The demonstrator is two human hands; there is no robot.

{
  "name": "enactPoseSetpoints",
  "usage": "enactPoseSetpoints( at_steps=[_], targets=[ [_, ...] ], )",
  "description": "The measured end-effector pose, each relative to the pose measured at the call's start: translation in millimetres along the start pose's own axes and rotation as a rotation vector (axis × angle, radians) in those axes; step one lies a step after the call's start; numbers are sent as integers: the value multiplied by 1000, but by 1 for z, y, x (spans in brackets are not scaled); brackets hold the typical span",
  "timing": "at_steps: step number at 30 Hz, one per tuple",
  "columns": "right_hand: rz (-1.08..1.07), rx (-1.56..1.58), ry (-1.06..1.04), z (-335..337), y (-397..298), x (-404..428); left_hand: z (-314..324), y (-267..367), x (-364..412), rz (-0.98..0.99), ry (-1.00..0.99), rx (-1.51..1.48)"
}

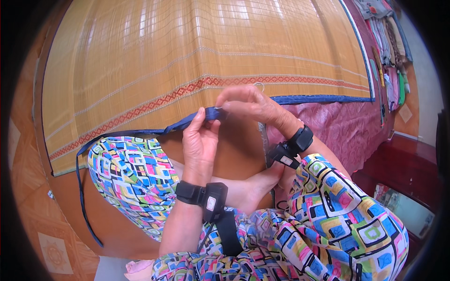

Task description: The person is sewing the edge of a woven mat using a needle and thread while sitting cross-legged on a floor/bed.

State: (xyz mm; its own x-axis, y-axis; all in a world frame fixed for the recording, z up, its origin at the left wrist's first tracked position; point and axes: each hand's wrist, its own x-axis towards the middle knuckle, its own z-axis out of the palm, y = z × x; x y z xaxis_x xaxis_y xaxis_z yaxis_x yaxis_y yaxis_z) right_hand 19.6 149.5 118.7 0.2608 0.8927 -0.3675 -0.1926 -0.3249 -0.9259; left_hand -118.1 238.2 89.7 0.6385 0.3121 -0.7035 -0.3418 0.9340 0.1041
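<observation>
A bamboo sleeping mat (158, 66) with a red diamond-patterned band spreads out before me. Dark blue fabric binding (182, 121) runs along its near edge. My left hand (200, 140) pinches that binding between thumb and fingers and lifts it a little. Close by on its right, my right hand (246, 102) is slightly blurred, its thumb and forefinger at a thin metal needle (218, 108) lying against the blue cloth. A pale loop (259, 85), perhaps thread, shows just behind the right hand. The needle's far end is hidden by the fingers.
A loose blue strip (82, 200) hangs from the mat's left corner. Under the mat's right side lies a pink patterned cloth (327, 130). Folded clothes (386, 45), a green oval object (373, 70) and sticks (378, 66) lie at right. A dark red wooden surface (404, 165) stands lower right.
</observation>
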Motion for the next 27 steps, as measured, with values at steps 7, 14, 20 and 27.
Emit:
enactPoseSetpoints(
  at_steps=[7, 14, 20, 27],
  targets=[
    [-100, 12, 41, 4, 11, 5, -1, -2, 2, -28, -3, -11],
    [-182, -197, 123, 11, 8, 4, -3, 1, 2, -18, -5, -32],
    [-40, 3, 58, 7, 2, 0, -4, 1, 1, -48, -11, -46],
    [0, 9, 29, 1, 1, -3, -1, -1, 2, -69, -2, -73]
  ],
)
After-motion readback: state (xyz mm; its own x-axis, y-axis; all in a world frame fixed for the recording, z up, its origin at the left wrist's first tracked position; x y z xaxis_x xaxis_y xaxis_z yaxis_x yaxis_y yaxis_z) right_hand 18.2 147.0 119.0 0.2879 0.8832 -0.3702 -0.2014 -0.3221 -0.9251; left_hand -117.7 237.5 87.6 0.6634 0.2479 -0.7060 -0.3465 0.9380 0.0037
